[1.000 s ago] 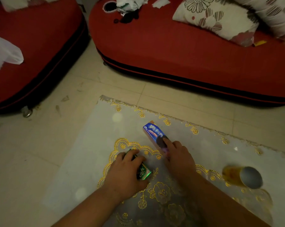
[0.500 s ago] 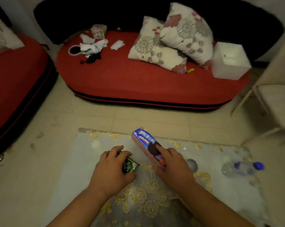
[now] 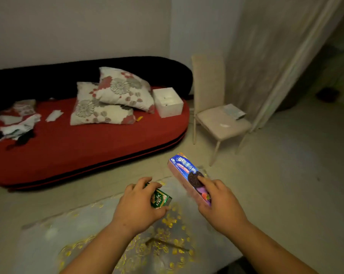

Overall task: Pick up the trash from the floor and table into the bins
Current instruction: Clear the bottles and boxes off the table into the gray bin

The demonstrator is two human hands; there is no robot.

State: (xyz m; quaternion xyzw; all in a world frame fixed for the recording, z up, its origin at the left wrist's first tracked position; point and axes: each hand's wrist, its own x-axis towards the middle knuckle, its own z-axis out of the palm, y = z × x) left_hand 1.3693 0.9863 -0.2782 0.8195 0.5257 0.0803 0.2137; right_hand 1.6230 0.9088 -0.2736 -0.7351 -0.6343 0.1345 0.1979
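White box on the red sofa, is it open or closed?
Open. The white box has no lid on top, and its inner walls and floor show from above.

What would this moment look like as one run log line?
left grip: holds green packet | right grip: holds blue cookie box | stage: trash in hand, not yet binned

2 pillows (image 3: 123, 89); 1 chair (image 3: 222, 120) — 2 pkgs (image 3: 184, 171)

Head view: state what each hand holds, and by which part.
The left hand grips a small green box around its near end. The right hand grips the blue cookie box by its near end, index finger on top.
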